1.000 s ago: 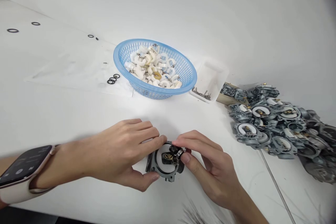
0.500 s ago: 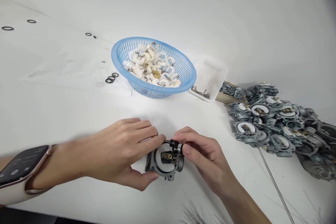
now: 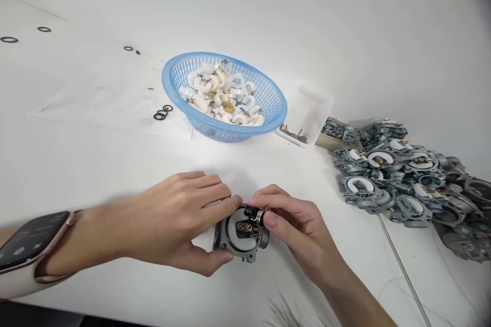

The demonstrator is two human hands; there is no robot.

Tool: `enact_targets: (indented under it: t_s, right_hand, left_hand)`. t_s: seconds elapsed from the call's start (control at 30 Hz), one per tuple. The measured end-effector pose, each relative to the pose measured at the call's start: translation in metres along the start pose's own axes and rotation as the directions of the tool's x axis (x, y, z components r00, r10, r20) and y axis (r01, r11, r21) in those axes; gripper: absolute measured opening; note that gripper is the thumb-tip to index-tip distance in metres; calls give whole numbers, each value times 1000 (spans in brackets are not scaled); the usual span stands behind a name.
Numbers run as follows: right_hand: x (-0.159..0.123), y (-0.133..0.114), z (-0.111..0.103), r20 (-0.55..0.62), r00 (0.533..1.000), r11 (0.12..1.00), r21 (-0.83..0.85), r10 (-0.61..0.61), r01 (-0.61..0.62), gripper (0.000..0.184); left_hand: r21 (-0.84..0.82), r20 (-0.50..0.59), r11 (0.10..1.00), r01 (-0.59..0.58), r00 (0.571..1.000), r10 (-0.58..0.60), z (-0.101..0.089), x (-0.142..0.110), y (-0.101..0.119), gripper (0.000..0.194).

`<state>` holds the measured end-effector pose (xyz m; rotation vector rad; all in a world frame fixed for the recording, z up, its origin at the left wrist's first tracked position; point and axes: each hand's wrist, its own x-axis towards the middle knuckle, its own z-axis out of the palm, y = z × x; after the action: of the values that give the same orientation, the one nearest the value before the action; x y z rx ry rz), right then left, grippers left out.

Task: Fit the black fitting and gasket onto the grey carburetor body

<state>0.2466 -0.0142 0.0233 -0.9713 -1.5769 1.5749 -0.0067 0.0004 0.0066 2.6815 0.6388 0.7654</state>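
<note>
In the lower centre of the frame, the left hand is steadying a grey metal housing on the white bench. Its grip is curving around the housing's left side, the thumb pressing at the lower edge and the index finger reaching over the upper edge. A white C-shaped float is sitting inside the housing's round opening, with brass fittings showing in the middle.

Just right of centre, the right hand is pinching a small black-and-silver part between thumb and fingers; that grip is nearly closed, and the part is overlapping the housing's upper right edge. Whether it is seated there, one cannot tell.

A smartwatch is circling the left wrist at the lower left. In the upper middle, a blue basket is holding a heap of white floats, and a white tray just to its right is carrying thin metal pins. Similar housings are lying piled at the right, a thin rod running below them towards the bottom edge. Black rings are lying left of the basket, others farther towards the upper left.
</note>
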Motion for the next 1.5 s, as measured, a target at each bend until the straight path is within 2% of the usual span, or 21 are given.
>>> enact_targets:
  t_s: [0.33,0.83,1.5]
  right_hand:
    - [-2,-3,1,-8,998,995,-74,-65,64,18]
    - [-6,-1,1,-10,999,996,-76,-48,47,20]
    - [-6,0,7,-78,964,955,-180,-254,237,28]
  left_hand:
    - [1,2,1000,3,1000,-3,-1,1,-2,39]
    - [-4,11,1000,-1,1000,1,0,1,-1,37]
    - [14,0,1000,-18,1000,18,-4,3,0,35]
